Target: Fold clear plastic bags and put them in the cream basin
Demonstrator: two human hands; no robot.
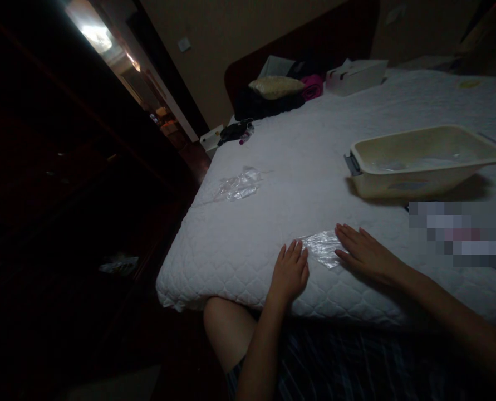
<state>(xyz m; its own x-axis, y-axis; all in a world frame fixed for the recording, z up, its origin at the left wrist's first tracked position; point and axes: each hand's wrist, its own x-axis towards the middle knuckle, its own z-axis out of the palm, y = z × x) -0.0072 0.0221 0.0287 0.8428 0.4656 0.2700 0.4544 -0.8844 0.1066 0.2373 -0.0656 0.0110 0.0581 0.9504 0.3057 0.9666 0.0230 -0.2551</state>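
Observation:
A clear plastic bag (pixel 323 248) lies flattened on the white quilted bed cover (pixel 289 206), near the bed's front edge. My left hand (pixel 290 269) rests at the bag's left end, fingers stretched out over its edge. At the right end lies my right hand (pixel 362 253), palm down, fingers extended and touching the plastic. Neither hand grips anything. Farther off to the left is another crumpled clear plastic bag (pixel 241 184).
A cream plastic bin (pixel 415 181) with clear plastic inside stands to the right. Toward the headboard (pixel 306 39) are a beige pillow (pixel 276 87), a magenta roll (pixel 312 87) and a white box (pixel 358 77). Dark floor lies left of the bed.

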